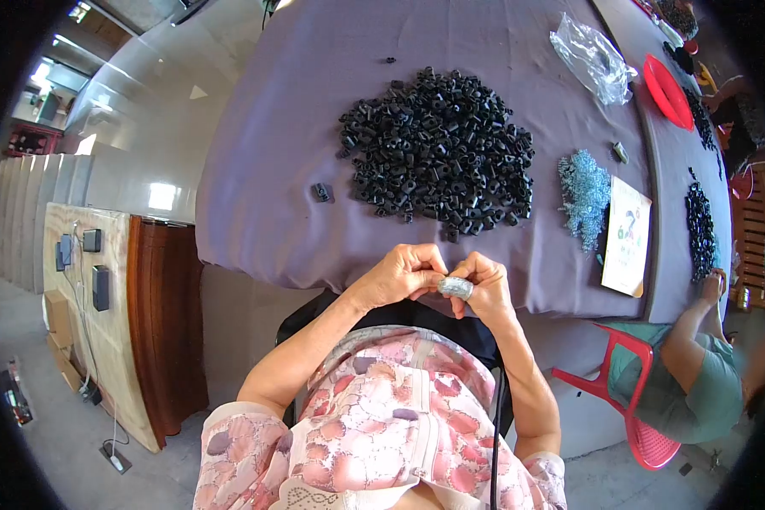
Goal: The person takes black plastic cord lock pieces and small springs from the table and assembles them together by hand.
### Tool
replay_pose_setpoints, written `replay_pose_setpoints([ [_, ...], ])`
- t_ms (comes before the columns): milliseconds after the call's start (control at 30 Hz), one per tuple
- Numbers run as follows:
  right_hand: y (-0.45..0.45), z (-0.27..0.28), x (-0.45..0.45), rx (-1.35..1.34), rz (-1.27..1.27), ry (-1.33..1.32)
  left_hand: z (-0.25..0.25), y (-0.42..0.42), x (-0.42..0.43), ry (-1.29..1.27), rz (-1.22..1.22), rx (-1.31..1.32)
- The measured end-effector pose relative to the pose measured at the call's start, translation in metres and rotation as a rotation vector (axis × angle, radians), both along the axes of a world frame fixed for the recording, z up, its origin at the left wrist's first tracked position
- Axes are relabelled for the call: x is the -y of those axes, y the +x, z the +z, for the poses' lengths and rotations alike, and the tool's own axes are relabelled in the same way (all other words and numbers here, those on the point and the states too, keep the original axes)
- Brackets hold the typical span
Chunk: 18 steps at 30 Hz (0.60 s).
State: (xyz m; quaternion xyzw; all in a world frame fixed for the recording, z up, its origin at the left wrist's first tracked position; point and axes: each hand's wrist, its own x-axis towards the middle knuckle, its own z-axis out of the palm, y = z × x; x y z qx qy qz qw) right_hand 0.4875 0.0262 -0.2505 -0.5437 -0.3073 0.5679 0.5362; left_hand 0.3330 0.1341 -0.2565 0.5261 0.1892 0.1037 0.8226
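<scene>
Head view: black heap point(438, 153) beyond left hand point(399, 274), blue bundle point(584, 195) farther right.

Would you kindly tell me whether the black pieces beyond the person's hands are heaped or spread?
Mostly heaped: the black pieces overlap in one dense pile, with a few apart.

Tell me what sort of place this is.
Probably an informal workroom, perhaps inside a home: a heap of small black parts lies on a cloth-covered table, another person sits at the right, and wooden furniture stands at the left.
</scene>
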Motion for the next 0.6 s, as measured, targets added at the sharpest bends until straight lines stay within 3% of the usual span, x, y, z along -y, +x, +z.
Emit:
replay_pose_setpoints([
  [67,-0.001,0.000,0.001,0.093,0.043,-0.027,0.001,0.001,0.000,0.007,0.008,0.008],
  [267,-0.006,0.004,-0.005,-0.095,-0.055,0.036,0.000,0.001,-0.001,-0.079,0.061,-0.014],
  [600,-0.014,0.001,-0.002,0.063,0.013,0.027,0.009,0.004,-0.004,-0.091,0.095,-0.036],
])
